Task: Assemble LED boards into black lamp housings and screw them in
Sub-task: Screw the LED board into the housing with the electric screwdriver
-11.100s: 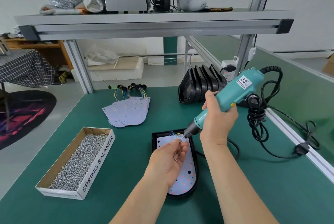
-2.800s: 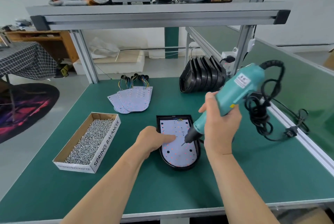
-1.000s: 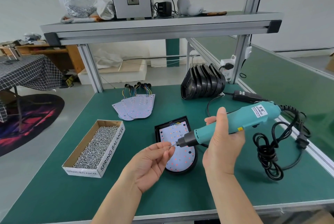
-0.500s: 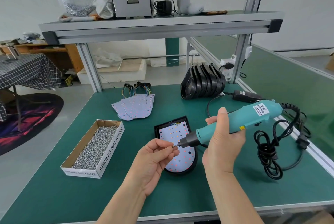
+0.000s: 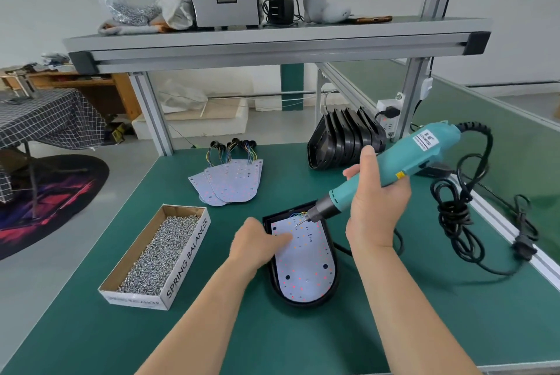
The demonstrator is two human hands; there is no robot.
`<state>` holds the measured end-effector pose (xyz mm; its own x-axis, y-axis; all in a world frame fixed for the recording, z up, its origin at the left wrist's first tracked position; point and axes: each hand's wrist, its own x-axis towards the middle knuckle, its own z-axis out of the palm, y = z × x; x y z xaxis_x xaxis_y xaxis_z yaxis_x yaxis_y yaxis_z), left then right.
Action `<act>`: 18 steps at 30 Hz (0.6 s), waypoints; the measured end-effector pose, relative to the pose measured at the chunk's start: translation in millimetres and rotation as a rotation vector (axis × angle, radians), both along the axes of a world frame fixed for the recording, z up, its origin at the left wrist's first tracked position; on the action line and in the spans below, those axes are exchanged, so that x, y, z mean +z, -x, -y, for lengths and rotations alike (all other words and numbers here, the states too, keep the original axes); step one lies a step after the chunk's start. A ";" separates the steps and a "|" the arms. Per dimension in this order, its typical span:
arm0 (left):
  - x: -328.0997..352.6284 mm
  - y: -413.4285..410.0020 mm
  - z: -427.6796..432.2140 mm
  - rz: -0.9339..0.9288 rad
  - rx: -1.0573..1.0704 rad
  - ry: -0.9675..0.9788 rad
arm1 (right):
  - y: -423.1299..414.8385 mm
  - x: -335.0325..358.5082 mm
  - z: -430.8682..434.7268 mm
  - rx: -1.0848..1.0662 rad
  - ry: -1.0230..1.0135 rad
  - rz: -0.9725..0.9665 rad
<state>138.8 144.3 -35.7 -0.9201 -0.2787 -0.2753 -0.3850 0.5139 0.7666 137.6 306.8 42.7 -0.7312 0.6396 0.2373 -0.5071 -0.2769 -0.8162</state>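
The LED board [image 5: 304, 262], pale with rows of small red and orange dots, lies flat inside a black lamp housing [image 5: 303, 303] near the middle of the green worktop [image 5: 424, 314]. Its rounded end points toward the person, and a few coloured wires sit at its far end.

The left hand [image 5: 257, 243] rests over the housing's left rim. Its fingers [image 5: 283, 238] are stretched out onto the upper left part of the board, pressing on it and pinching nothing.

The right hand [image 5: 375, 208] grips a teal electric screwdriver [image 5: 403, 159], with its fingers [image 5: 368, 168] wrapped round the barrel. The tool slants down to the left, and its bit [image 5: 300, 224] meets the far end of the board just beside the wires. Whether the tip touches the board or sits just above it, I cannot tell.

The screwdriver's black cord [image 5: 454, 208] hangs in a bundle to the right and trails across the worktop toward its right edge.

To the left of the housing stands an open cardboard box [image 5: 188, 256] marked SPRING BALANCER, filled with small silver screws [image 5: 160, 250].

Farther back lies a fanned stack of spare LED boards [image 5: 230, 183] with their wire leads at the far side. To their right, a row of empty black housings [image 5: 342, 147] stands on edge, leaning together.

An aluminium shelf [image 5: 272, 41] spans above the worktop, carrying a grey metal box, a plastic bag and a black adapter.
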 end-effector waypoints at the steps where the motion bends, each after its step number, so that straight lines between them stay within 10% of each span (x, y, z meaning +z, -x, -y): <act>1: 2.9 4.0 -4.7 0.023 -0.012 0.019 | 5.4 0.0 1.1 0.000 -0.027 -0.001; 18: -15.2 0.9 -20.2 -0.004 -0.068 -0.406 | 50.5 -35.4 30.4 0.044 -0.502 -0.025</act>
<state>137.8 164.6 -50.9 -0.9339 -0.0869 -0.3469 -0.3574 0.1930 0.9138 87.1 276.4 7.3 -0.7447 0.4113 0.5256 -0.5250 0.1251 -0.8418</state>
